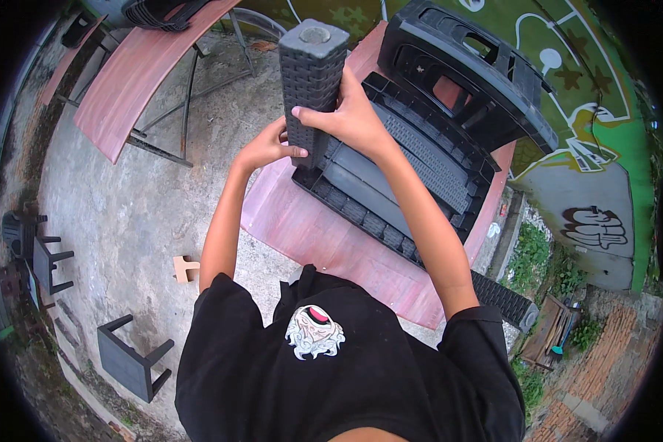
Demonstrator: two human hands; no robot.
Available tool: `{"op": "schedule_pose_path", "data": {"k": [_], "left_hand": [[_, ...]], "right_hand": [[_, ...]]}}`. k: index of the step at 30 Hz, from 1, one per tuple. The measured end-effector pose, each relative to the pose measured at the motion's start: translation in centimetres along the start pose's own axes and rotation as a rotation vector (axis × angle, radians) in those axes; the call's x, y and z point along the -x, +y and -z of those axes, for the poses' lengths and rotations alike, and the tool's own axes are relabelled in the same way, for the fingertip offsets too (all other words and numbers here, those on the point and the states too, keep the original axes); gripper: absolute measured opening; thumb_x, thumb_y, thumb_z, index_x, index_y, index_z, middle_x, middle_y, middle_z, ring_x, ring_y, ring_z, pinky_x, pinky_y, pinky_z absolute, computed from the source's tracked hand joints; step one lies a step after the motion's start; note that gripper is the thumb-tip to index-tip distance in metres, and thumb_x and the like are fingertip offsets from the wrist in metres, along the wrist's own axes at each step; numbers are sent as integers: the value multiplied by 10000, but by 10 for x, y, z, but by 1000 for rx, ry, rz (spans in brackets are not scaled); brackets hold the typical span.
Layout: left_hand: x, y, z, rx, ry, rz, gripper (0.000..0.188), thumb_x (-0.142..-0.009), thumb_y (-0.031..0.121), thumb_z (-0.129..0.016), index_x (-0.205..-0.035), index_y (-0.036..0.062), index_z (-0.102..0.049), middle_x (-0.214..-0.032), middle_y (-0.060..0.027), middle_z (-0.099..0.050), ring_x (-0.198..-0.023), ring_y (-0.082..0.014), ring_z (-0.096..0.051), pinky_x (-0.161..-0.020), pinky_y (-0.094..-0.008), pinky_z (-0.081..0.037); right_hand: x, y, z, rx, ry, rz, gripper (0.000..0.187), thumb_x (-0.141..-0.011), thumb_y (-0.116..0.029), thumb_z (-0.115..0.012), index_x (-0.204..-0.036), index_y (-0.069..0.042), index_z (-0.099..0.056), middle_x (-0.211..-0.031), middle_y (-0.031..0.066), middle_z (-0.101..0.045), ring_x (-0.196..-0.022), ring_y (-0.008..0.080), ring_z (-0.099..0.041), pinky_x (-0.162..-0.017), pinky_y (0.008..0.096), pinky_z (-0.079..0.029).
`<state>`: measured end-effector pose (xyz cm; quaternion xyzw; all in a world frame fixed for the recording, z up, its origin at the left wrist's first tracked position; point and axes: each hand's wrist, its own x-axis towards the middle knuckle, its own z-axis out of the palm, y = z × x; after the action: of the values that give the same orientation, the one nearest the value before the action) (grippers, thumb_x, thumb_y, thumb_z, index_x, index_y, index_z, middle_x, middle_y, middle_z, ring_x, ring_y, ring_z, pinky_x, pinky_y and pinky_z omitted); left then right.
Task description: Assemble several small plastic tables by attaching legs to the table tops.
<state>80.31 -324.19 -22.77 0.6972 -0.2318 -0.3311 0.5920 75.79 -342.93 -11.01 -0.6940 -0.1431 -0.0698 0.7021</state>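
A black table leg point(311, 88) with a woven texture stands upright, its square end with a round socket facing up. Its lower end meets the near left corner of a black plastic tabletop point(405, 166), which lies with its ribbed side up on a pinkish table point(302, 214). My right hand point(350, 118) wraps the leg from the right, thumb across its near face. Lower down, my left hand point(269, 146) grips it from the left. Whether the leg is seated in the corner cannot be made out.
A black plastic chair point(471, 74) lies tipped behind the tabletop. Another woven leg point(501, 298) rests near my right elbow. To the left stands a second pinkish table point(151, 66). Small black stools point(129, 361) and a cardboard piece point(186, 269) are on the concrete floor.
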Motion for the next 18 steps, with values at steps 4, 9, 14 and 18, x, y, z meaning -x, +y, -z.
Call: {"op": "schedule_pose_path", "data": {"k": [4,9,14,18], "left_hand": [[-2,4,-8,25,92,-123,874,-714,118,-807,-1428,82,-305,-1388,-110,-435,-1294,-258,-423,-1101,-430,-321],[4,28,-15,-12,220,-327,993,-711,129,-813,-1473,121,-176,-1395,-183,-400,-1295,-312,-414,-1056,-455,-361],[14,47,4,98,74,-311,972,-724,61,-756,-1495,66,-164,-1426,-141,-385,-1312,-245,-393,-1077,-401,-316],[20,49,12,198,102,-240,940,-737,10,-693,-1502,49,-148,-1467,-122,-338,-1337,-231,-363,-1100,-375,-280]], "right_hand": [[0,1,-10,21,101,-51,706,-699,-97,-782,-1268,-5,-374,-1111,113,-576,-1006,165,-568,-887,311,-471],[-2,3,-24,-38,421,-1,672,-739,-132,-806,-1231,8,-369,-1110,118,-548,-1030,177,-562,-875,314,-486],[-3,-19,-2,-213,175,-150,861,-648,-266,-859,-1312,29,-396,-1107,130,-493,-1020,217,-530,-885,305,-453],[0,-18,-13,280,95,-37,769,-570,-349,-889,-1156,17,-550,-1015,143,-448,-1011,257,-475,-889,345,-424]]}}
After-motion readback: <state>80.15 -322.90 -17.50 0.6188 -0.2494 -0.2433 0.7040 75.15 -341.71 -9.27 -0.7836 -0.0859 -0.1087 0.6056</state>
